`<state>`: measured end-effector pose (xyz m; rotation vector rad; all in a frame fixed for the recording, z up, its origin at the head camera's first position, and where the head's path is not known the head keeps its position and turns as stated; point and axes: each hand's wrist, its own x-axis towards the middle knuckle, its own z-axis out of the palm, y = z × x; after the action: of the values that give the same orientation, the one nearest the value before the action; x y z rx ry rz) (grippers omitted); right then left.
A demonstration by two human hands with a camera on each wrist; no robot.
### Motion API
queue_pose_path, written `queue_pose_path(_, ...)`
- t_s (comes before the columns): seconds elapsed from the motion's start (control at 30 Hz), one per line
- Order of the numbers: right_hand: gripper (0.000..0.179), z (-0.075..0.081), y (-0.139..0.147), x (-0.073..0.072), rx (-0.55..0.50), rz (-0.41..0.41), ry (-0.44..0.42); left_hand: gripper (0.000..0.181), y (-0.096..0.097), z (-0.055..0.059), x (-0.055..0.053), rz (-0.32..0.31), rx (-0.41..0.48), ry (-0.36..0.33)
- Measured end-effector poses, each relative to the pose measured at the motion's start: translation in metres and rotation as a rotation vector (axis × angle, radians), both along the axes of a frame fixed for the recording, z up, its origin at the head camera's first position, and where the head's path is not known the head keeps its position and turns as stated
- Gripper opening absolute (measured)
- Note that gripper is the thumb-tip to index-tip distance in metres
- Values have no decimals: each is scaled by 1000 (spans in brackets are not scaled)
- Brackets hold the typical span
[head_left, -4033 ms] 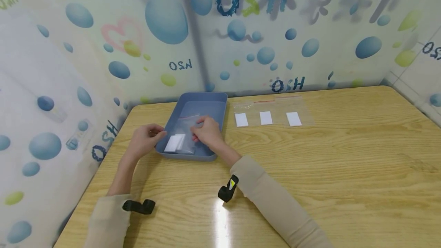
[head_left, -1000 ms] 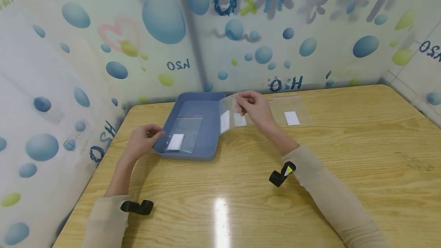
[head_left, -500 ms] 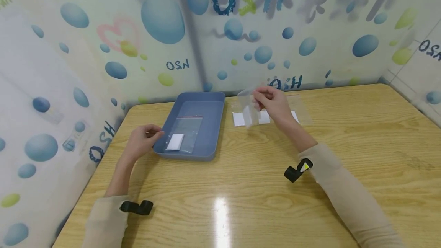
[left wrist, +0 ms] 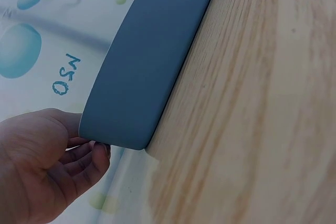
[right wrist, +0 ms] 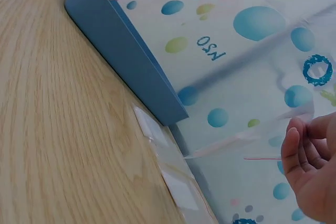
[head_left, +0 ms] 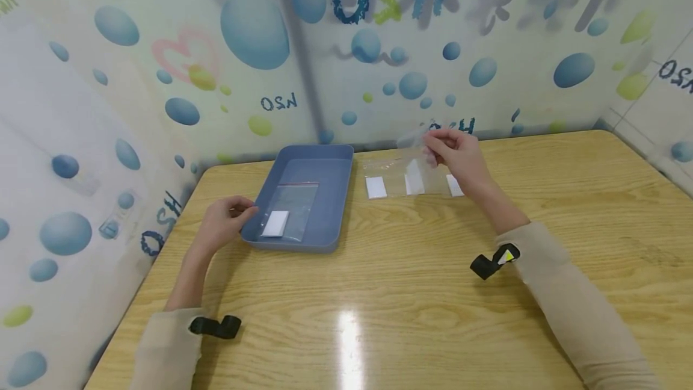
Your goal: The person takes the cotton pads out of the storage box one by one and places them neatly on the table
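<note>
My left hand (head_left: 224,221) pinches the near left rim of a blue-grey plastic tray (head_left: 338,197); the left wrist view shows the thumb and curled fingers at the tray's corner (left wrist: 121,114). Inside the tray lies a clear zip bag (head_left: 300,212) with a white card-like piece in its lower part. Raised over the table, my right hand (head_left: 460,158) pinches another clear zip bag (right wrist: 247,142) by its upper edge. This bag hangs tilted in front of a row of similar bags, each with a white piece (head_left: 376,187), lying flat right of the tray.
The wooden table (head_left: 411,294) backs onto a wall (head_left: 335,89) with a printed bubble pattern. A second wall stands close on the left. The flat bags lie near the table's back edge.
My right hand has taken one bag out of the tray and carried it right, over the row of flat bags. The left hand stays at the tray's rim.
</note>
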<state>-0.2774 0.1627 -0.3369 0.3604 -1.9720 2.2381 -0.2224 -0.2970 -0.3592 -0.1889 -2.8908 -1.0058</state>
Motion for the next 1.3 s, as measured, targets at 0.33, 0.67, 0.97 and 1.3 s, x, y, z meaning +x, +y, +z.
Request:
queue_pose_path(0.33,23,0,32,0,-31,0,-24,30,-1,-1,0,6,-5,0)
queue_pose_path(0.67,22,-2,56,-3,22,-72,-55,31,-3,-5,-3,24,-18,-11)
queue_pose_path(0.97,25,-5,77,-7,51,-76,-102,27,-2,-4,-2,10,-3,10)
queue_pose_path(1.3,18,-13,102,-12,13,-69,-125,29,-3,-4,-2,8,4,4)
